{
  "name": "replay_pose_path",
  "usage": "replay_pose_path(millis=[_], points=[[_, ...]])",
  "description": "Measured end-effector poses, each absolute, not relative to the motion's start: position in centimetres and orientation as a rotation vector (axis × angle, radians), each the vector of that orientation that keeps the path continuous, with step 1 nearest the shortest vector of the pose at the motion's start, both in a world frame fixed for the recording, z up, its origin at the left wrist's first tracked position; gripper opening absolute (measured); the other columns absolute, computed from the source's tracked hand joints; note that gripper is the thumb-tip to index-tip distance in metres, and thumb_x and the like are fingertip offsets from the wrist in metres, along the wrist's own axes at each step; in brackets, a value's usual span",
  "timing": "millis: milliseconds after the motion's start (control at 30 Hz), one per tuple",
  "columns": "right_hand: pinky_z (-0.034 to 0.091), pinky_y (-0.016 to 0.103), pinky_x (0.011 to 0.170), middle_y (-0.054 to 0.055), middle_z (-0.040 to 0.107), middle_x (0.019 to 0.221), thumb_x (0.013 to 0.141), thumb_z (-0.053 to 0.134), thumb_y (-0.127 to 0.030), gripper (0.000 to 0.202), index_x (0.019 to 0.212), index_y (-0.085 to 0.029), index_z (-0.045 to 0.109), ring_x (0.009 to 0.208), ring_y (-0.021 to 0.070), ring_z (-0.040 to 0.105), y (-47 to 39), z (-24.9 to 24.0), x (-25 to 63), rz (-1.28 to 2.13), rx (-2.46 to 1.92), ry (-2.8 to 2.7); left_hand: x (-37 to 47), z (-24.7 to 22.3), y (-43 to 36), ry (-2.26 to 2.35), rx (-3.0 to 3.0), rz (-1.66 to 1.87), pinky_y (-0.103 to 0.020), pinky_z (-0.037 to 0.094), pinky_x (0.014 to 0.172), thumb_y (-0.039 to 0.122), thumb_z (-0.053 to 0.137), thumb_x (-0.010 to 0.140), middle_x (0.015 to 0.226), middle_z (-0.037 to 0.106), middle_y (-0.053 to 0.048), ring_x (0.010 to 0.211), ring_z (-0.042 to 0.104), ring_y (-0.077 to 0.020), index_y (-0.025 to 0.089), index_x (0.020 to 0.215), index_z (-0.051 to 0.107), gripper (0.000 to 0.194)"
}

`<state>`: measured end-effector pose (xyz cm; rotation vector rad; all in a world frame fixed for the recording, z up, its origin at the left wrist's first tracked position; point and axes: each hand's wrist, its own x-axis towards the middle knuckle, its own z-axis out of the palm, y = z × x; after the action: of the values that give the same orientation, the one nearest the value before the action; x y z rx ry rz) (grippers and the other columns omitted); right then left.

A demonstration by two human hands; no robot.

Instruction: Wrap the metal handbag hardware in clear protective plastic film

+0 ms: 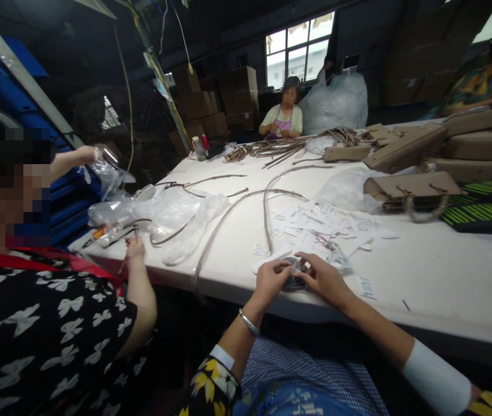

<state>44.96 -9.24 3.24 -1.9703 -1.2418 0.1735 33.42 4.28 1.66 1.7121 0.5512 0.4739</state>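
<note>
My left hand (272,278) and my right hand (324,279) meet at the table's front edge. Both have fingers pinched together over a small pale piece (297,268), too small to name. Directly beneath the fingertips lies a dark, shiny, round bundle (294,283), partly covered by my hands. White paper tags (328,222) are heaped just beyond my fingers. Close to my left hand, a long brown strap (224,222) curves over the table and hangs off its front edge.
On the left, a co-worker's hand (135,248) holds a strap beside clear plastic bags (185,211). Brown handbags (410,188) are piled at the right, near a black and green box (484,202). More straps (280,149) lie at the back, where another person (284,115) sits.
</note>
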Motion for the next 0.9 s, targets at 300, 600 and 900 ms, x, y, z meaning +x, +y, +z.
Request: replay_pose_path(millis=[300, 600, 900], points=[[0.044, 0.022, 0.062, 0.002, 0.068, 0.09, 0.091, 0.05, -0.017, 0.02, 0.088, -0.024, 0.069, 0.073, 0.0141, 0.064, -9.4, 4.3, 45.9, -0.111, -1.866, -1.884, 33.6, 2.0, 4.1, 0.618, 1.421, 0.551, -0.022, 0.05, 0.059, 0.03, 0.072, 0.071, 0.067, 0.072, -0.006, 0.062, 0.067, -0.0155, 0.01, 0.093, 0.072, 0.03], [0.047, 0.024, 0.065, 0.005, 0.071, 0.092, 0.093, 0.05, -0.022, 0.021, 0.092, -0.023, 0.071, 0.077, 0.0168, 0.066, -12.2, 2.9, 45.4, -0.105, -1.889, -1.826, 33.5, 2.4, 3.9, 0.588, 1.316, 0.615, -0.023, 0.049, 0.064, 0.028, 0.072, 0.072, 0.071, 0.072, -0.005, 0.067, 0.066, -0.015, 0.011, 0.1, 0.064, 0.033], [0.052, 0.034, 0.091, 0.007, 0.07, 0.11, 0.093, 0.047, -0.021, 0.029, 0.115, -0.025, 0.066, 0.103, 0.0217, 0.066, -14.3, 1.6, 44.5, 0.011, -1.896, -1.352, 30.1, 3.4, 2.3, 0.312, 2.421, 0.596, -0.042, 0.049, 0.093, 0.025, 0.074, 0.077, 0.107, 0.071, -0.007, 0.103, 0.062, -0.0269, 0.023, 0.109, 0.067, 0.032]])
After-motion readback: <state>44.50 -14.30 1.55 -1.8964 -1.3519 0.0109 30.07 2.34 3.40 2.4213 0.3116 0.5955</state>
